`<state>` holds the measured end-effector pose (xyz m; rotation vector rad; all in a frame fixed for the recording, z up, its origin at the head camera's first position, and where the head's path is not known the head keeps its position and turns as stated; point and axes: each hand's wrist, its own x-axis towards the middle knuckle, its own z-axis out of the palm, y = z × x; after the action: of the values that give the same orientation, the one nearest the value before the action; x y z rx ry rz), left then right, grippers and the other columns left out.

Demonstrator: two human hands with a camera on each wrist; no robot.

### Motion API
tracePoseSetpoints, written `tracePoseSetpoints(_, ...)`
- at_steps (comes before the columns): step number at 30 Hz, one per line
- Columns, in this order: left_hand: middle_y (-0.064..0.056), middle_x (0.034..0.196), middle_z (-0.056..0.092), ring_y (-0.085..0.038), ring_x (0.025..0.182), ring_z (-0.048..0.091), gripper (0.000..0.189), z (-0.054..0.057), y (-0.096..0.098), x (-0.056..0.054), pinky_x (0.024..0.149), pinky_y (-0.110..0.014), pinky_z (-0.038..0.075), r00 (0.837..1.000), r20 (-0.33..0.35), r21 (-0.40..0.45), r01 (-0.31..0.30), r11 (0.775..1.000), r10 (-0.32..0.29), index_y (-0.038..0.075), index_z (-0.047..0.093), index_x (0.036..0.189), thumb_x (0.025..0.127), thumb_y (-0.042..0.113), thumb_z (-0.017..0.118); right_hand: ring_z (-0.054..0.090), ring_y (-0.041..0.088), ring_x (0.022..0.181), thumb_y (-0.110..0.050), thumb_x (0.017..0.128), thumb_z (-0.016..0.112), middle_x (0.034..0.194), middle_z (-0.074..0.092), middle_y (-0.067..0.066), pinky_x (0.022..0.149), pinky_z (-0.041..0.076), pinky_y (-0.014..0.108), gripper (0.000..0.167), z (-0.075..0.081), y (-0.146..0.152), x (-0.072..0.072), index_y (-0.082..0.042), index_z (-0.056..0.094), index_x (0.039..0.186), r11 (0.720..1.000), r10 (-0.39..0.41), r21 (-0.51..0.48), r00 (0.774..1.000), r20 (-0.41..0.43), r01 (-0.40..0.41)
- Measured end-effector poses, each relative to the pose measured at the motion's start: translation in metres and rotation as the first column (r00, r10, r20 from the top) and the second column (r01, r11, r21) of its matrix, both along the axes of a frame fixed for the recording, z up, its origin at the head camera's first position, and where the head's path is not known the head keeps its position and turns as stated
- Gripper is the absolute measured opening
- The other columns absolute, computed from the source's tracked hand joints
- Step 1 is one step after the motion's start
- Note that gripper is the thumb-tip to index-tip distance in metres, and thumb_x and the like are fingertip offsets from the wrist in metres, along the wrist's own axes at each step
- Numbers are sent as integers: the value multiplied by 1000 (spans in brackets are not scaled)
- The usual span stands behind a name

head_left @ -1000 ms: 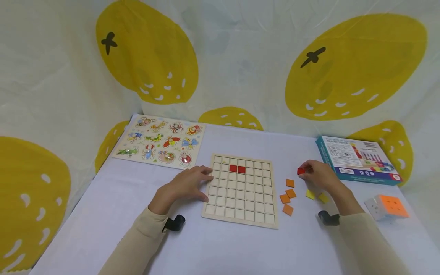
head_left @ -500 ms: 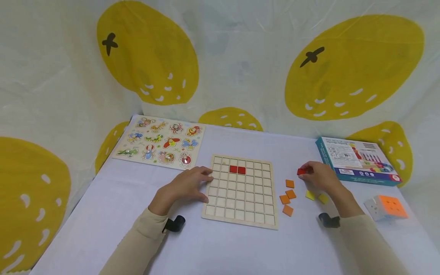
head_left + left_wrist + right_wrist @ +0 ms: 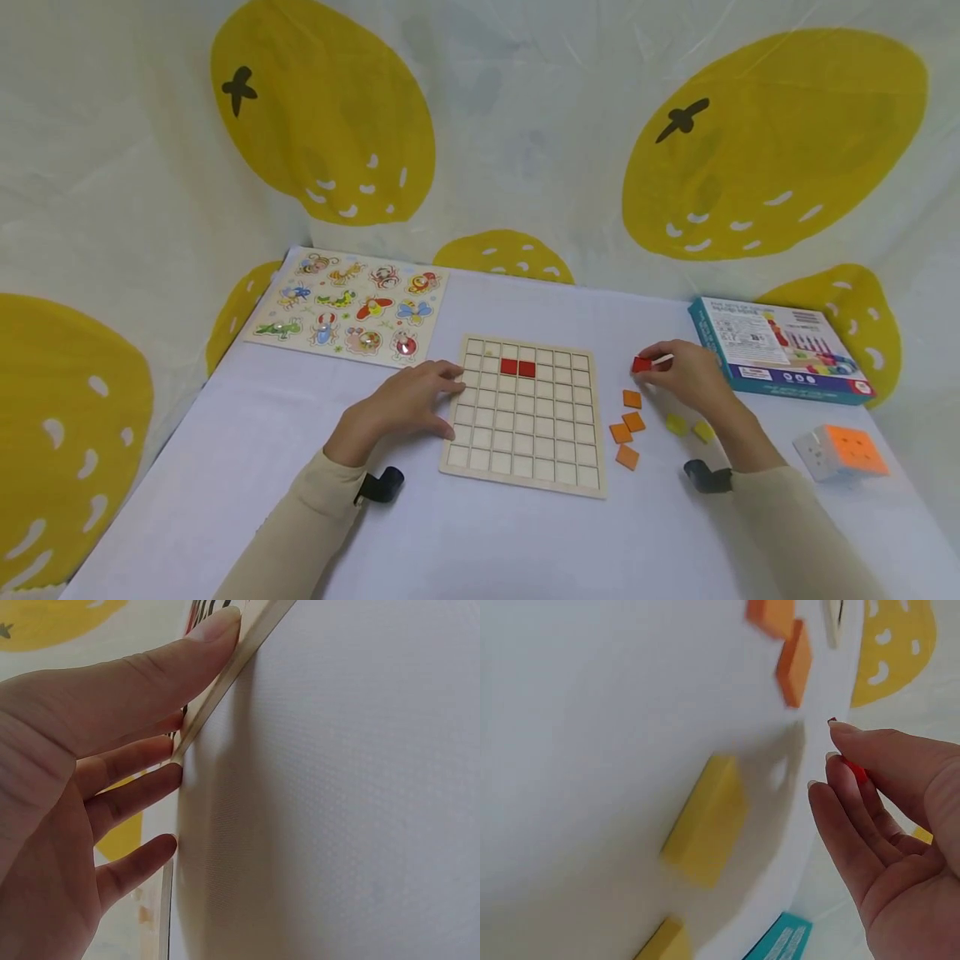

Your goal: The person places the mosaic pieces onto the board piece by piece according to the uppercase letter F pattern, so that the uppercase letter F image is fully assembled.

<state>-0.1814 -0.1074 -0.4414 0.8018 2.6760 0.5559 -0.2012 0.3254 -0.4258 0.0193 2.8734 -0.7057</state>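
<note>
A wooden grid board [image 3: 523, 477] lies on the table, with two red square tiles [image 3: 509, 367] side by side in its second row from the far edge. My left hand [image 3: 401, 407] rests at the board's left edge, thumb and fingers spread and touching it; the left wrist view shows the thumb [image 3: 214, 630] on the rim. To the right of the board, my right hand [image 3: 688, 379] pinches a red square tile [image 3: 641, 364] between thumb and fingers. Several orange tiles [image 3: 632, 399] lie nearer than that hand, along with two yellow tiles [image 3: 676, 425].
At the back left lies an insect picture puzzle board [image 3: 348, 308]. A teal-edged toy box [image 3: 780, 346] stands at the back right, behind the right hand. Near the right table edge sits a puzzle cube [image 3: 843, 452]. A patterned cloth [image 3: 525, 150] hangs behind the table.
My right hand has shifted a little left and away from me, carrying the red tile towards the board. The left hand and the board have stayed where they were.
</note>
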Motion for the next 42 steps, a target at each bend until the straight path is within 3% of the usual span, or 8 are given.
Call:
tracePoseSetpoints(10,-2,156,51,-26,147,45,77,-1,0,-1,118,-48,41,1000,10,2,-3,1000,3,15,63,140,73,40,91,67,29,101,-19,91,74,118,73,17,77,61,27,33,12,-53,-4,-7,72,122,989,97,-112,995,-12,-98)
tracePoseSetpoints(19,-2,156,51,-26,148,45,77,1,-1,-1,118,-48,42,1000,8,-2,-2,1000,2,16,63,140,73,40,91,71,19,88,-20,87,79,104,78,13,71,53,23,32,1,-95,-10,-4,75,115,976,166,-141,986,-6,-165)
tracePoseSetpoints(24,-2,156,51,-27,147,46,76,-1,-1,-3,117,-48,43,1000,5,5,6,1000,-6,15,64,140,73,40,91,71,18,86,-15,87,78,103,78,13,71,54,24,28,-6,-106,-12,-3,76,112,970,193,-146,980,-36,-196)
tracePoseSetpoints(42,-2,157,50,-27,149,44,76,2,0,-2,119,-47,42,1000,11,-10,1,1000,-1,15,64,140,73,40,91,68,21,92,-18,88,80,111,75,15,78,56,30,28,-7,-118,-17,-5,78,113,979,185,-82,983,-8,-185)
